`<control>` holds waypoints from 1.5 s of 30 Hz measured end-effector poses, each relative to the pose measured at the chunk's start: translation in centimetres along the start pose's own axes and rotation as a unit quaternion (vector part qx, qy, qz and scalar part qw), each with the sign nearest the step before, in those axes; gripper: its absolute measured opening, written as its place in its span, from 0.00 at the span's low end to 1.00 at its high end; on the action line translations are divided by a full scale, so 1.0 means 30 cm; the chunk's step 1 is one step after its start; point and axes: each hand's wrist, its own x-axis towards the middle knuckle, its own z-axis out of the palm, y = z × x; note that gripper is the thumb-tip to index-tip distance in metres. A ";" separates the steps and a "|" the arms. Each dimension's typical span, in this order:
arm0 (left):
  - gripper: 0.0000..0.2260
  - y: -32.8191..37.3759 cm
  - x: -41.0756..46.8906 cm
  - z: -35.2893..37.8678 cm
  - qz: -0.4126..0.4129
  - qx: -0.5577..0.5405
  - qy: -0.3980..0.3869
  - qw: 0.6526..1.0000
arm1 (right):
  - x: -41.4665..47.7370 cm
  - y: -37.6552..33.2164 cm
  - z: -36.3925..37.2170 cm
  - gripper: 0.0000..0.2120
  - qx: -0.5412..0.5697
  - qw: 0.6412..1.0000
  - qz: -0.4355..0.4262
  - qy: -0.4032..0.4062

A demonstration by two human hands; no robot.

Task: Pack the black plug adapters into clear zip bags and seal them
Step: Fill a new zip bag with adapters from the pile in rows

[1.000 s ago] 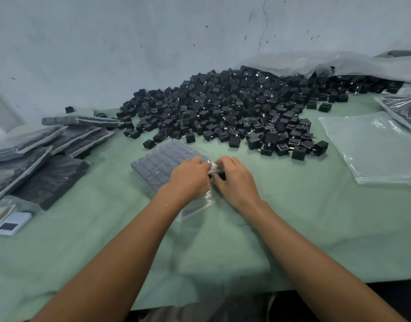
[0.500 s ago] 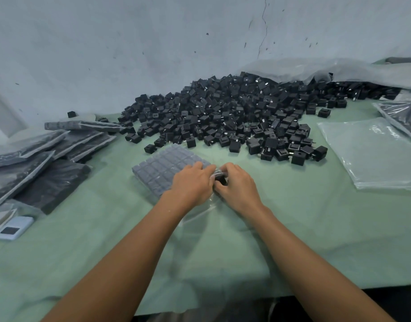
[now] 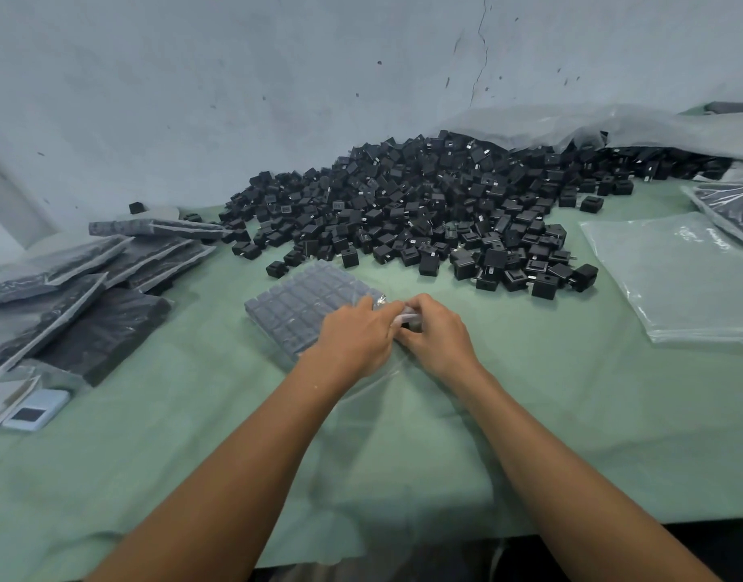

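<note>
As left hand [image 3: 353, 342], right hand [image 3: 439, 338] pinch one bag [image 3: 302, 304], one adapter heap [image 3: 424, 212]

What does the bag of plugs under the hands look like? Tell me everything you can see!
The bag is thin clear plastic, looking grey over black plugs packed inside in neat rows, like a flat square slab. It lies flat on the green cloth, just before the big loose pile. Its empty end spreads crinkly toward the person. The left hand and right hand both pinch it at its right corner.
</note>
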 end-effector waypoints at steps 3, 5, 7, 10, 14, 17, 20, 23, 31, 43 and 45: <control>0.20 -0.003 -0.002 0.006 0.008 0.010 -0.003 1.000 | -0.003 0.003 0.004 0.09 -0.009 1.000 -0.010 0.013; 0.20 0.003 -0.002 0.008 0.009 0.017 -0.006 1.000 | -0.006 0.007 0.005 0.07 -0.006 1.000 -0.004 0.026; 0.20 0.008 -0.003 0.012 0.011 0.024 0.000 1.000 | -0.004 0.006 0.005 0.07 -0.005 0.999 0.010 0.037; 0.19 0.006 -0.008 0.019 0.017 0.036 0.006 0.999 | 0.003 -0.002 0.010 0.08 -0.027 0.998 0.027 0.050; 0.20 0.004 -0.009 0.019 0.019 0.038 0.005 0.999 | 0.015 -0.023 0.018 0.08 -0.092 0.994 0.042 0.045; 0.22 0.005 -0.013 0.016 0.021 0.033 0.009 0.999 | 0.021 -0.029 0.013 0.09 -0.110 0.993 0.032 0.022; 0.19 0.008 -0.010 0.014 0.015 0.029 -0.001 0.999 | 0.017 -0.015 0.007 0.07 -0.096 0.995 0.013 0.014; 0.20 0.017 -0.015 0.013 0.014 0.027 -0.003 1.000 | 0.029 -0.005 0.024 0.06 -0.115 0.993 0.021 0.029; 0.18 0.010 -0.021 0.010 0.011 0.019 -0.005 1.000 | 0.055 0.009 0.047 0.08 -0.140 0.987 0.055 0.063; 0.20 -0.022 -0.058 0.054 -0.010 -0.013 0.075 0.997 | 0.060 -0.006 0.040 0.16 -0.183 0.982 0.040 0.021; 0.23 -0.049 -0.102 0.073 -0.007 -0.070 0.093 0.993 | 0.054 -0.007 0.019 0.14 -0.144 0.989 0.022 -0.024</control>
